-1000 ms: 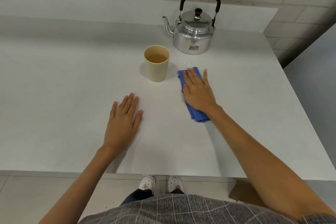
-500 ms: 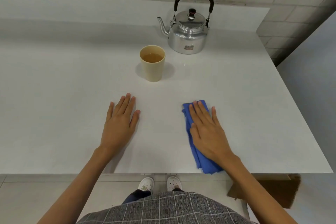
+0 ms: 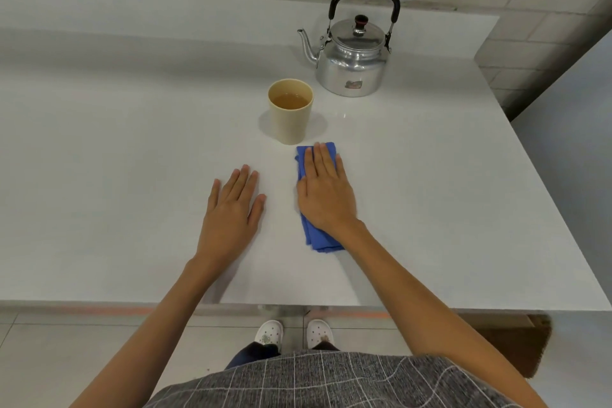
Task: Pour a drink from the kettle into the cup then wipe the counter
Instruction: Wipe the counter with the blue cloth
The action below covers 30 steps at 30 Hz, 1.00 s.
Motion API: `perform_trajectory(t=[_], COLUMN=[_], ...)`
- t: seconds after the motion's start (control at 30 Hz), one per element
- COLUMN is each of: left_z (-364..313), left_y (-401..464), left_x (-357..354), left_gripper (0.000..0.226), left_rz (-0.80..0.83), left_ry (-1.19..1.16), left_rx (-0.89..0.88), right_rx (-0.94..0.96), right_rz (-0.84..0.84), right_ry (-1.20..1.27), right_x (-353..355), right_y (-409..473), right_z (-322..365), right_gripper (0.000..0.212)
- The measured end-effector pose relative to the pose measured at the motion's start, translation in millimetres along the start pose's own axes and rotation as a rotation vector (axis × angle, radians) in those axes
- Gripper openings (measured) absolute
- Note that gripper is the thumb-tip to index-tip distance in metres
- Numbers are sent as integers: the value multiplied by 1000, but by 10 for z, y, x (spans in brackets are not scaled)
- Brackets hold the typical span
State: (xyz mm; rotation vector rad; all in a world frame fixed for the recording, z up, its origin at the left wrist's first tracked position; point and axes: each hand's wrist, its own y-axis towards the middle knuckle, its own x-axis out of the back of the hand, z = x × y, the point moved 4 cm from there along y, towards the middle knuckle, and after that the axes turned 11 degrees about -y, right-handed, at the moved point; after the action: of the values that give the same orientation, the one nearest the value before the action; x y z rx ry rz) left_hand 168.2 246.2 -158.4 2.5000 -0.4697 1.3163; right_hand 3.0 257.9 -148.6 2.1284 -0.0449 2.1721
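Stretching across the frame, the white counter [image 3: 132, 142] carried the steel kettle [image 3: 351, 66] at upper right, with the filled cup [image 3: 290, 113] just below-left of it. At centre we pressed our right hand [image 3: 326, 195] flat on the blue cloth [image 3: 319, 242], gripping nothing, while our left hand [image 3: 231, 212] lay open and flat beside it.
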Motion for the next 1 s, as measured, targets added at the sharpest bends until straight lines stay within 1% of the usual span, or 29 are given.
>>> perform_trajectory(t=[0.1,0.2,0.3,0.4,0.5,0.7,0.87,1.0], left_z=[-13,-17,-21,-8,9,40,101,130], left_y=[0,-2,-4,-19,-55,-171,-242,-285], left_x=[15,30,54,84,120,208,293,380], left_gripper=[52,51,51,50,50,43,33,27], left_rz=[1,2,2,16,23,6,-54,-119], left_ry=[-15,-42,-72,-103,-136,-193,-184,-205], left_rx=[-3,3,4,4,4,11,8,29], right_rx=[52,118,183,154,111,30,17,55], right_rz=[12,-4,29,87,67,6,2,17], right_ry=[15,55,97,148,145,138,177,250], right_x=[-8,0,-17,-24,-10,-2,-38,-29], right_y=[-69,-342,-660,-752,-657,-238,-6,105], right_z=[261,364,201,-122,-214,38,409,696], right_gripper=[57,58,56,55,55,53,53,52])
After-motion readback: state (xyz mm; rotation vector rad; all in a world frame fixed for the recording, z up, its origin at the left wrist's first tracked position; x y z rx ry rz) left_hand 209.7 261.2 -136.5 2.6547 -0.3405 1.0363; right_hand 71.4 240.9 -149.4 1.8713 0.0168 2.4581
